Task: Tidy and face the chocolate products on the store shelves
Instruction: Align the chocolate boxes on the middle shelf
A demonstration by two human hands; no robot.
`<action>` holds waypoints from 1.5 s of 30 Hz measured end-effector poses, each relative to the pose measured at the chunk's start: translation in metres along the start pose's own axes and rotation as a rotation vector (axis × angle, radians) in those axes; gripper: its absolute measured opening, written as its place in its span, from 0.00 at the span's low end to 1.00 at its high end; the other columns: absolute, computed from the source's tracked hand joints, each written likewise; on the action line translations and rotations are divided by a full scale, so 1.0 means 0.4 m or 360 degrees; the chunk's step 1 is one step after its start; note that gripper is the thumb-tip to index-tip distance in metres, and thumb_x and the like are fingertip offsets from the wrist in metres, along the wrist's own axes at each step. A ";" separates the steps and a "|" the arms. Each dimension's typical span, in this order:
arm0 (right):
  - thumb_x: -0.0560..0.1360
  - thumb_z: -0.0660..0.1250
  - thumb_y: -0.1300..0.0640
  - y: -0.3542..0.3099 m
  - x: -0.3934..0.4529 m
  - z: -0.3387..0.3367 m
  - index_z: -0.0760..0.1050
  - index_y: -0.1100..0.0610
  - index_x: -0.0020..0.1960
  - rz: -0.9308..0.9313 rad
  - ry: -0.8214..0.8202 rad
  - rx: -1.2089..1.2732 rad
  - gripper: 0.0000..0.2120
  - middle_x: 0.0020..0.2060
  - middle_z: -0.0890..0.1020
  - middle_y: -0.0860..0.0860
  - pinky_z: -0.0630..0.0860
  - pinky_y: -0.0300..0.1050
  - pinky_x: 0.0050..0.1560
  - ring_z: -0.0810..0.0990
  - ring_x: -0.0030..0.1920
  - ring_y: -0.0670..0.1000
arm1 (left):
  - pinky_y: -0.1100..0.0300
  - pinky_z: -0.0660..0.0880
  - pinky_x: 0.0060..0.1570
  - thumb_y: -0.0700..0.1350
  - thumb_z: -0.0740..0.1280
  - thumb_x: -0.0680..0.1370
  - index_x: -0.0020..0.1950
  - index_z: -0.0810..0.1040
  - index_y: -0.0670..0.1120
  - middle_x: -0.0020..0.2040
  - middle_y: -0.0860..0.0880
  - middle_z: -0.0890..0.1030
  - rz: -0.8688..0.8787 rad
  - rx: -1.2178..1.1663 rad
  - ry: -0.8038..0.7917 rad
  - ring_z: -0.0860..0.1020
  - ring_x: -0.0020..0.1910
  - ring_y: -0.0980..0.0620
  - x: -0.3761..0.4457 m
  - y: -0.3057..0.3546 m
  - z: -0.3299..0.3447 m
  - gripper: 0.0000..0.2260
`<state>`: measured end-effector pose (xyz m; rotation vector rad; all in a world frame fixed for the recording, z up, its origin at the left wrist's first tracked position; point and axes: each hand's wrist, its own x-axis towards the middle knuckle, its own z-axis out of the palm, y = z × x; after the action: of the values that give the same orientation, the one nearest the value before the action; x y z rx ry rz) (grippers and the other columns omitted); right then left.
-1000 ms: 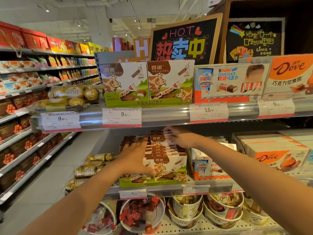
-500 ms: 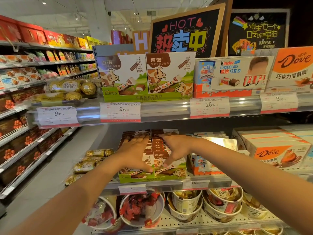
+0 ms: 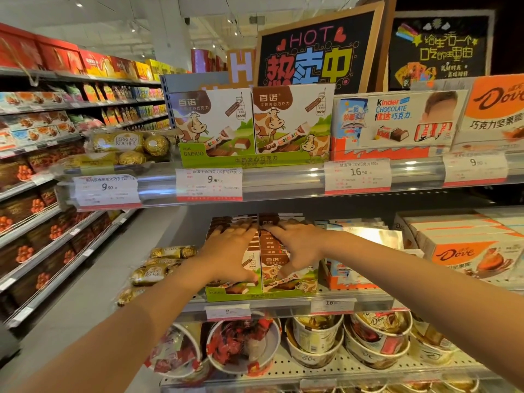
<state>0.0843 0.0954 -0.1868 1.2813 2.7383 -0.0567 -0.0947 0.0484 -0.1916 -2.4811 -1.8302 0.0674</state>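
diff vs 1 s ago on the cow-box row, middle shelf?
The right hand came forward from the back of the right row of cow-print chocolate boxes and now lies flat on top, beside the left hand, fingertips nearly meeting. Neither hand closes a grip on a box. The left hand stayed on the left row; the green display tray and Ferrero packs look unmoved.

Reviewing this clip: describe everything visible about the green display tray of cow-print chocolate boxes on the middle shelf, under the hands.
The green display tray looks like printed cardboard with a low front lip. It sits at the middle shelf's front edge, between Ferrero Rocher packs and a Kinder box. It holds two rows of upright boxes with brown tops and cartoon-cow fronts. The left hand lies flat on the left row, the right hand on the right row, fingers spread.
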 end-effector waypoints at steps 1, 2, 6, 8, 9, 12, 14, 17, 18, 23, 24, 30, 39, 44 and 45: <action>0.67 0.68 0.33 -0.002 -0.002 0.001 0.44 0.48 0.76 0.0018 -0.0003 -0.0014 0.49 0.73 0.60 0.55 0.63 0.54 0.67 0.63 0.70 0.58 | 0.48 0.54 0.71 0.65 0.69 0.68 0.77 0.48 0.50 0.76 0.50 0.57 0.0033 0.0002 0.0009 0.57 0.74 0.48 -0.001 0.002 -0.001 0.47; 0.67 0.65 0.31 -0.005 -0.006 -0.003 0.43 0.48 0.76 0.0021 -0.0029 0.0001 0.49 0.75 0.56 0.54 0.61 0.55 0.69 0.60 0.72 0.58 | 0.48 0.55 0.71 0.67 0.68 0.68 0.77 0.48 0.49 0.76 0.50 0.57 0.0063 -0.0009 0.0010 0.58 0.73 0.48 -0.003 0.005 -0.004 0.47; 0.75 0.53 0.34 -0.001 -0.027 -0.029 0.49 0.48 0.76 0.0069 0.0059 0.0700 0.35 0.76 0.53 0.51 0.56 0.53 0.72 0.56 0.75 0.55 | 0.46 0.53 0.71 0.71 0.59 0.71 0.77 0.50 0.51 0.77 0.50 0.55 0.0076 -0.0070 0.0004 0.56 0.75 0.49 0.002 0.016 -0.007 0.42; 0.79 0.51 0.40 0.013 -0.024 -0.036 0.52 0.47 0.76 0.0259 0.0320 0.1125 0.27 0.75 0.57 0.51 0.56 0.51 0.71 0.58 0.74 0.55 | 0.44 0.52 0.71 0.70 0.57 0.72 0.77 0.50 0.54 0.77 0.51 0.54 0.0081 -0.0072 -0.0002 0.55 0.75 0.49 0.007 0.012 -0.003 0.39; 0.80 0.52 0.44 0.023 -0.016 -0.041 0.52 0.48 0.76 0.0355 0.0389 0.1135 0.25 0.75 0.58 0.51 0.56 0.49 0.71 0.58 0.74 0.55 | 0.44 0.52 0.71 0.70 0.58 0.72 0.77 0.50 0.55 0.77 0.52 0.54 0.0085 -0.0099 -0.0001 0.55 0.75 0.49 0.008 0.010 -0.002 0.38; 0.81 0.57 0.53 0.049 0.014 -0.052 0.54 0.52 0.76 0.0493 0.0230 0.0804 0.25 0.75 0.59 0.52 0.60 0.46 0.69 0.60 0.73 0.55 | 0.43 0.56 0.70 0.70 0.60 0.71 0.75 0.54 0.56 0.75 0.53 0.61 0.0108 -0.0187 0.0027 0.61 0.73 0.49 0.007 0.006 0.000 0.37; 0.79 0.60 0.54 0.058 0.034 -0.052 0.61 0.55 0.73 0.0469 0.0165 0.0729 0.23 0.71 0.66 0.54 0.65 0.45 0.65 0.67 0.69 0.54 | 0.42 0.58 0.68 0.70 0.60 0.71 0.73 0.58 0.54 0.73 0.53 0.65 0.0128 -0.0191 0.0047 0.64 0.70 0.49 0.002 0.009 0.000 0.35; 0.79 0.60 0.53 0.060 0.036 -0.058 0.68 0.58 0.68 0.0384 0.0093 0.0685 0.19 0.65 0.74 0.55 0.69 0.43 0.58 0.73 0.63 0.53 | 0.43 0.58 0.69 0.70 0.60 0.71 0.71 0.59 0.54 0.72 0.52 0.65 0.0132 -0.0198 0.0039 0.64 0.70 0.49 0.001 0.008 -0.001 0.34; 0.80 0.58 0.53 0.060 0.035 -0.059 0.69 0.58 0.67 0.0350 0.0046 0.0672 0.18 0.63 0.75 0.55 0.69 0.43 0.55 0.74 0.61 0.53 | 0.43 0.58 0.69 0.70 0.60 0.70 0.71 0.58 0.54 0.73 0.52 0.64 0.0136 -0.0212 0.0037 0.64 0.70 0.50 0.001 0.007 0.000 0.34; 0.80 0.58 0.53 0.064 0.013 -0.084 0.66 0.56 0.66 0.0264 -0.0037 0.0706 0.16 0.62 0.73 0.54 0.68 0.42 0.55 0.72 0.62 0.53 | 0.43 0.51 0.72 0.72 0.60 0.68 0.76 0.42 0.51 0.77 0.49 0.54 0.0084 -0.0250 -0.0031 0.56 0.75 0.49 0.007 0.001 0.001 0.47; 0.80 0.58 0.53 0.065 0.010 -0.090 0.67 0.56 0.66 0.0248 -0.0040 0.0735 0.16 0.61 0.74 0.53 0.69 0.42 0.56 0.73 0.62 0.53 | 0.42 0.50 0.72 0.72 0.60 0.68 0.76 0.39 0.51 0.78 0.50 0.49 0.0082 -0.0232 -0.0047 0.53 0.76 0.49 0.010 0.001 -0.001 0.48; 0.76 0.55 0.37 0.024 -0.004 -0.053 0.48 0.53 0.76 0.0304 -0.0360 0.0730 0.36 0.72 0.65 0.52 0.63 0.49 0.68 0.66 0.70 0.54 | 0.42 0.59 0.70 0.72 0.66 0.65 0.77 0.48 0.53 0.76 0.52 0.56 0.0091 -0.0220 -0.0166 0.57 0.74 0.46 0.044 0.006 -0.011 0.48; 0.66 0.76 0.51 0.041 -0.007 -0.051 0.48 0.51 0.74 0.0130 -0.0495 0.0730 0.47 0.67 0.67 0.51 0.68 0.51 0.68 0.67 0.67 0.52 | 0.53 0.70 0.61 0.68 0.73 0.61 0.69 0.64 0.54 0.64 0.53 0.71 0.0124 -0.0442 -0.0047 0.71 0.61 0.51 0.070 0.001 0.007 0.41; 0.67 0.76 0.56 0.046 -0.008 -0.049 0.53 0.51 0.72 0.0131 -0.0424 0.0840 0.42 0.62 0.70 0.47 0.69 0.44 0.64 0.69 0.63 0.48 | 0.54 0.63 0.67 0.64 0.74 0.63 0.73 0.57 0.52 0.71 0.50 0.65 0.0199 -0.0455 -0.0089 0.64 0.69 0.49 0.066 0.001 -0.003 0.45; 0.67 0.76 0.56 0.044 -0.007 -0.050 0.53 0.51 0.72 0.0132 -0.0436 0.0849 0.43 0.63 0.70 0.48 0.69 0.46 0.65 0.69 0.64 0.49 | 0.52 0.60 0.70 0.65 0.74 0.63 0.75 0.53 0.50 0.74 0.49 0.60 0.0210 -0.0416 -0.0108 0.60 0.72 0.48 0.063 -0.002 -0.002 0.49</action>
<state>0.0979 0.1064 -0.1661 1.3672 2.5091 -0.9342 -0.0880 0.0727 -0.1908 -2.8074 -1.8021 -0.0892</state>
